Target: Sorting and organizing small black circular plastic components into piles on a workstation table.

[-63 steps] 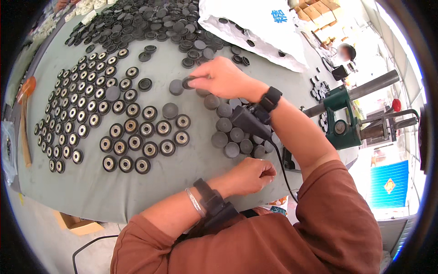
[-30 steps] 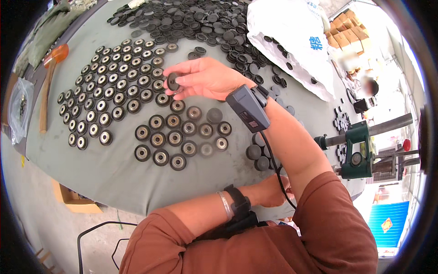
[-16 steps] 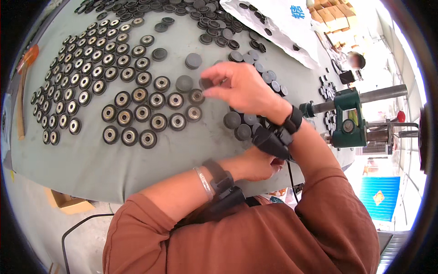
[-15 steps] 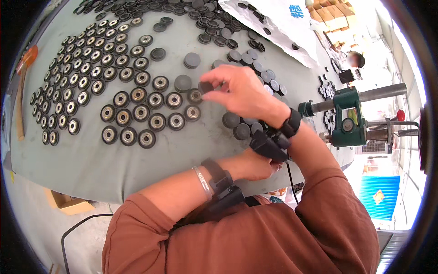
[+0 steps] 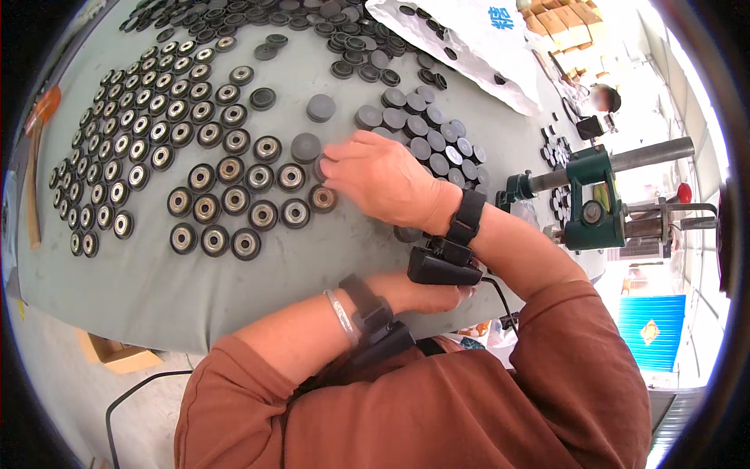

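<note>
My right hand (image 5: 383, 180) reaches over the table, thumb and fingers pinched on a dark round cap (image 5: 318, 167), mostly hidden by the fingertips. The cap is at a wheel in the rightmost part of the bearing rows, and the hand covers that wheel. Just below the fingertips lies a black wheel with a metal bearing (image 5: 323, 198). A plain grey-black disc (image 5: 305, 148) sits just left of them. My left hand (image 5: 430, 294), blurred, stays low by the table's near edge. Its fingers look curled; whatever they may hold is hidden.
Many bearing wheels (image 5: 160, 104) stand in rows on the left. Grey caps (image 5: 438, 163) cluster right of my hand. Black rings (image 5: 363, 47) pile at the back beside a white sack (image 5: 469, 47). A green press (image 5: 591, 199) stands right, a hammer (image 5: 35, 180) far left.
My right hand has moved slightly left and down with the cap, now at the wheel it hovered beside. More grey caps behind it show. The left hand has shifted slightly left and down.
</note>
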A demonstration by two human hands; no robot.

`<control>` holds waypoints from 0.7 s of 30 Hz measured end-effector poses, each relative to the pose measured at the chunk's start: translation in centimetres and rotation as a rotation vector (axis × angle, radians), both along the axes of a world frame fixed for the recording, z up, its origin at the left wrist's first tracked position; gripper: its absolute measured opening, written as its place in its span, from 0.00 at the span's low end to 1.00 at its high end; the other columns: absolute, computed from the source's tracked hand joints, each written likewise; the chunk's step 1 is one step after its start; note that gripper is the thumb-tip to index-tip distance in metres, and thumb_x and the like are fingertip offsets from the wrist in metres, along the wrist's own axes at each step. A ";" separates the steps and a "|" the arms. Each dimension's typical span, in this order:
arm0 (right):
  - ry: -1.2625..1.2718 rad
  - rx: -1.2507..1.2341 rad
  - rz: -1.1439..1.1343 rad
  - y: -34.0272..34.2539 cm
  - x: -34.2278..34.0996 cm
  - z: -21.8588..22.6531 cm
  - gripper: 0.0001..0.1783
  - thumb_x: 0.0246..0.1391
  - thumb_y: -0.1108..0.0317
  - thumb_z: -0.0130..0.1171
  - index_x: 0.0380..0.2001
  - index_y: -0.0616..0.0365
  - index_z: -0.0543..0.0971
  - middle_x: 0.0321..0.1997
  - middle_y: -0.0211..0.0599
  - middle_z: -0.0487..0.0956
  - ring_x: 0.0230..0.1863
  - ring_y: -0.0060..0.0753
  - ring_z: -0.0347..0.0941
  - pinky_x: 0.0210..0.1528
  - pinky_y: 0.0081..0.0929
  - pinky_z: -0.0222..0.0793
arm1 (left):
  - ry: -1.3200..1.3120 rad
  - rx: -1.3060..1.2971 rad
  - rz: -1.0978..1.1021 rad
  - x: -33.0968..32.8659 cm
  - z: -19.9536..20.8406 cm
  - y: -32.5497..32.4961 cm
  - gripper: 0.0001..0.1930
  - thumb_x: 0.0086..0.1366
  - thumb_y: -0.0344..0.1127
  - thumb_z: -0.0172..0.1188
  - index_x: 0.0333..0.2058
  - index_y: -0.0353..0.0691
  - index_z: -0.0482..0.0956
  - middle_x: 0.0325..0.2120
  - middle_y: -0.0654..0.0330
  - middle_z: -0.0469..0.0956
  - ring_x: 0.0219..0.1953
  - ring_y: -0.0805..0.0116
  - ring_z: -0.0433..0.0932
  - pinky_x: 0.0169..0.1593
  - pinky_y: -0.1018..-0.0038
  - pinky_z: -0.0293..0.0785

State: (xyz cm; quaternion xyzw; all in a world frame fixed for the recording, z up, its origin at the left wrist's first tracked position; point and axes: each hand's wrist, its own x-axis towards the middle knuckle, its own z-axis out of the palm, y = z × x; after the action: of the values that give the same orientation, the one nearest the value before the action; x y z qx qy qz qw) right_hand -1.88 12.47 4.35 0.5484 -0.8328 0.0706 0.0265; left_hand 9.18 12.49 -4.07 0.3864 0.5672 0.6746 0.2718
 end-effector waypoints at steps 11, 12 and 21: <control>0.319 0.051 -0.015 0.4 0.7 -0.9 0.13 0.38 0.68 0.52 0.30 0.61 0.77 0.35 0.37 0.75 0.39 0.33 0.67 0.42 0.29 0.60 | 0.117 0.031 0.043 -0.4 3.0 -1.4 0.04 0.56 0.28 0.53 0.30 0.37 0.69 0.25 0.56 0.72 0.32 0.63 0.72 0.39 0.69 0.67; 0.296 0.086 -0.039 0.4 1.1 -0.5 0.11 0.37 0.67 0.53 0.26 0.59 0.78 0.33 0.32 0.74 0.38 0.32 0.67 0.41 0.28 0.59 | 0.206 0.029 0.033 -0.4 2.7 -1.5 0.04 0.57 0.28 0.53 0.31 0.37 0.70 0.25 0.57 0.73 0.32 0.62 0.73 0.38 0.70 0.68; -0.054 -0.220 -0.558 4.2 -5.6 3.3 0.09 0.42 0.66 0.49 0.16 0.57 0.77 0.23 0.41 0.76 0.25 0.49 0.72 0.27 0.40 0.68 | 0.063 -0.166 -0.004 -1.3 4.8 -2.5 0.09 0.57 0.31 0.55 0.37 0.35 0.74 0.31 0.57 0.77 0.34 0.66 0.76 0.41 0.73 0.71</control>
State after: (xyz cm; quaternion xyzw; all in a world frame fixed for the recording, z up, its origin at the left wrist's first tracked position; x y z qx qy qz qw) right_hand -7.52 16.70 7.70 0.2900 -0.9391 0.1649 0.0821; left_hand 7.83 10.02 0.77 0.3848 0.6285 0.6123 0.2864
